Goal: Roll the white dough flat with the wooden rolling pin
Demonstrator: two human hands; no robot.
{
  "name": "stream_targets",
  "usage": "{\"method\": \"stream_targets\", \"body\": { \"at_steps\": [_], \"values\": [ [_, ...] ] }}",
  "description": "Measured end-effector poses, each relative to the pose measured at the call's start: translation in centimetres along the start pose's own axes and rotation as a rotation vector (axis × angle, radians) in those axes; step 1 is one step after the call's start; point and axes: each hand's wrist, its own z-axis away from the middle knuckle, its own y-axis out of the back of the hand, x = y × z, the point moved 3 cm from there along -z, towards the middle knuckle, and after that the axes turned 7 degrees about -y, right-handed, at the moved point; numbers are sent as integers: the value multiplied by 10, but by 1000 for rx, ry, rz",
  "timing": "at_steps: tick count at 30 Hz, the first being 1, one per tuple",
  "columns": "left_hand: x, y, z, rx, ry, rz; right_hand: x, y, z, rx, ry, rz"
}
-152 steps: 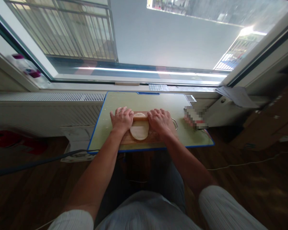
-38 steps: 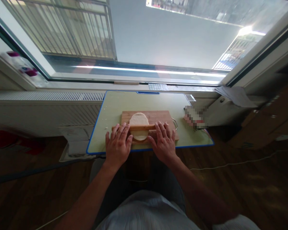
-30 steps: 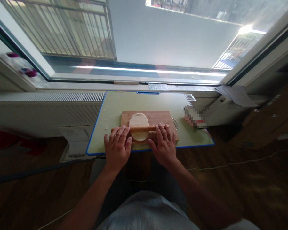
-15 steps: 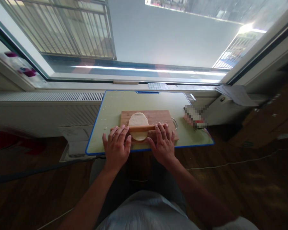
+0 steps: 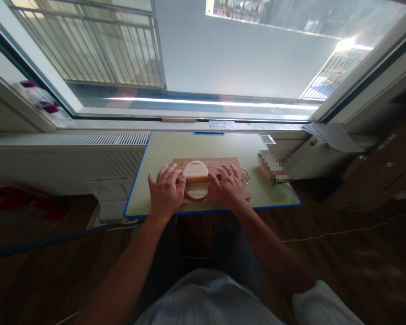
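A wooden rolling pin (image 5: 197, 178) lies crosswise over a flat, pale, rounded sheet of dough (image 5: 196, 168), which shows above and below it. Both rest on a wooden cutting board (image 5: 219, 161) with a metal handle at its right end. My left hand (image 5: 167, 190) is over the pin's left end, and its palm and fingers cover that end. At the other end my right hand (image 5: 230, 184) bears on the pin, fingers stretched forward over it and thumb near the dough's right edge.
Under the board stands a small yellow-green table (image 5: 240, 143) with a blue rim. A pixelated object (image 5: 274, 167) sits on its right side. Beyond are a radiator (image 5: 115, 139) and a window. A bottle (image 5: 39, 97) stands on the sill at left, papers (image 5: 334, 135) at right.
Both hands have slid forward over the rolling pin, so it now lies further under the palms, and the pin has moved slightly away from me. The view has shifted a little.
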Motion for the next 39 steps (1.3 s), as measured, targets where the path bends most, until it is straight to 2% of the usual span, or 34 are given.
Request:
{"method": "stream_targets", "body": {
  "at_steps": [4,8,22,39],
  "values": [
    [-8,-4,-23,36,72,-54,-3,1,-22,-41,-42,16],
    [-10,-10,-25,-10,68,-119,-1,-5,-20,-36,-35,45],
    [-6,-2,3,-94,41,-124,11,-8,17,58,23,19],
    [0,9,44,-26,-9,-41,26,-14,64,207,120,-13]
  ]
}}
